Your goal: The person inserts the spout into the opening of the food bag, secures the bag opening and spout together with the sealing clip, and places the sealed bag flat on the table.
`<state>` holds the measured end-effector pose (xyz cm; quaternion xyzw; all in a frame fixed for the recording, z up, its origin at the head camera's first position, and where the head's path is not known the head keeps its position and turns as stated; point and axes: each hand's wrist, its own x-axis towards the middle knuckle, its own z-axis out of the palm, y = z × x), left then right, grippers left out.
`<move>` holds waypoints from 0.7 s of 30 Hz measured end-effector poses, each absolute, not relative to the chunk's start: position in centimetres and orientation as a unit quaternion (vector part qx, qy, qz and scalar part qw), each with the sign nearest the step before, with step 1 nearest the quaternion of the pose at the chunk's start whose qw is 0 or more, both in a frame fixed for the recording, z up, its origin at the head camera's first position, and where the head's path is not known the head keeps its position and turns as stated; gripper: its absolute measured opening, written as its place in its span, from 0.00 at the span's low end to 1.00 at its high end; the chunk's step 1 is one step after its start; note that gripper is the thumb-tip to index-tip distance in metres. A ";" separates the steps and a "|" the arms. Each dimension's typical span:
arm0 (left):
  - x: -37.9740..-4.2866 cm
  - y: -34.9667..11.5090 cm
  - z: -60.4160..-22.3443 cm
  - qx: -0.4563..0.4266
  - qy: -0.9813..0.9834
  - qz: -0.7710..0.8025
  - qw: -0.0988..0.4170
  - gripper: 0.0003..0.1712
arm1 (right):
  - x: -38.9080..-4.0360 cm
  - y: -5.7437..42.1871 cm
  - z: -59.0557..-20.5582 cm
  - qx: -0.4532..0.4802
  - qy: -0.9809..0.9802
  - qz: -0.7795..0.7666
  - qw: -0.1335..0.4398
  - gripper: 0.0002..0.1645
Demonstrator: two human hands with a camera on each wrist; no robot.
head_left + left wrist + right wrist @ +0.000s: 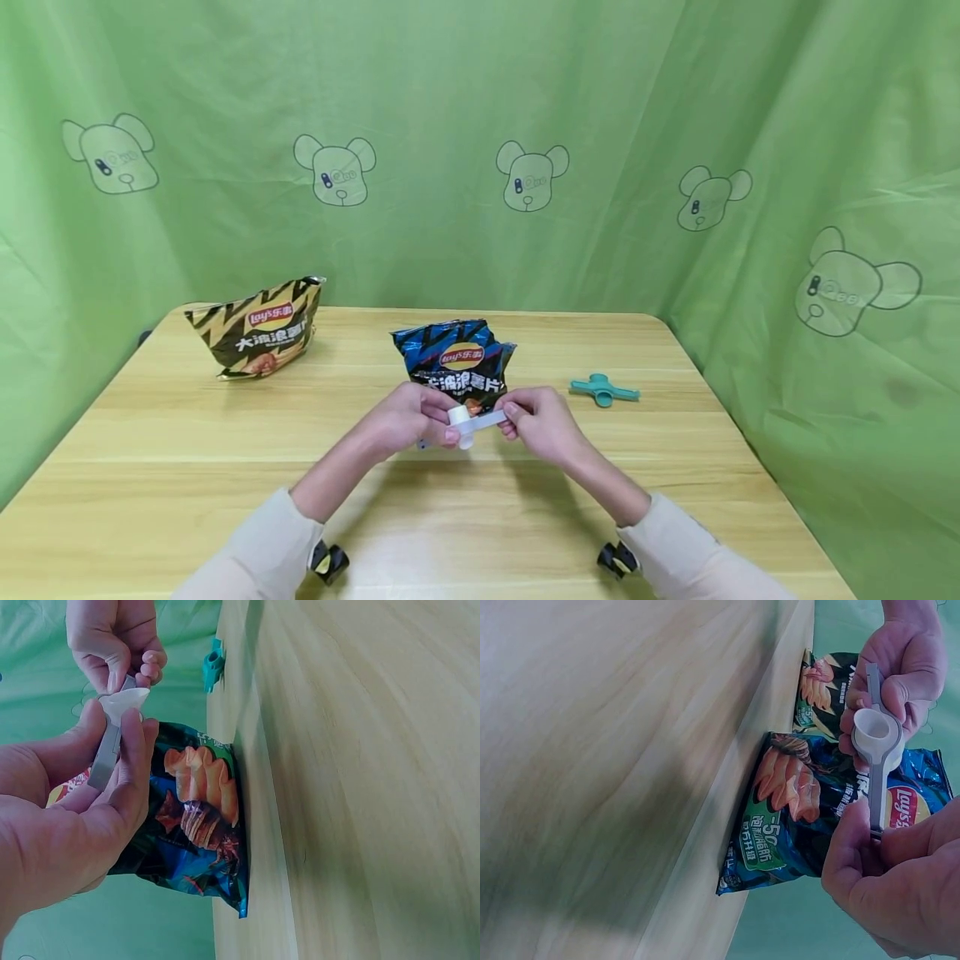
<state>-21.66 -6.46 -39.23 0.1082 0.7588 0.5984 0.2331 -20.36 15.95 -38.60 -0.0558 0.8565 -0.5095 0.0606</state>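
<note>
A grey and white bag clip with a pour spout (pixel 480 422) is held up between both hands over the table. My left hand (pixel 411 417) grips one end of it, thumb on one side and fingers on the other. At the opposite end, my right hand (pixel 546 423) pinches the bar between thumb and fingers. In the right wrist view the round white spout (pixel 873 729) sits midway along the grey bar. Just behind the hands stands a blue and black chip bag (pixel 442 360), its lower part partly hidden by them.
A yellow and black chip bag (pixel 258 337) stands at the back left of the wooden table (pixel 187 467). To the right of the hands lies a teal bag clip with a spout (pixel 603 390). Green curtain (pixel 435 233) hangs behind and at the sides.
</note>
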 end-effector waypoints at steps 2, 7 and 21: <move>-21.6 -6.5 -39.2 0.107 0.760 0.597 0.234 0.22 | -20.3 15.9 -38.5 -0.051 0.856 -0.511 0.065 0.13; -21.6 -6.5 -39.3 0.111 0.761 0.594 0.236 0.22 | -20.2 15.9 -38.4 -0.047 0.854 -0.513 0.072 0.14; -22.0 -7.3 -39.6 0.136 0.759 0.588 0.244 0.22 | -20.6 16.9 -38.8 -0.070 0.820 -0.549 0.147 0.14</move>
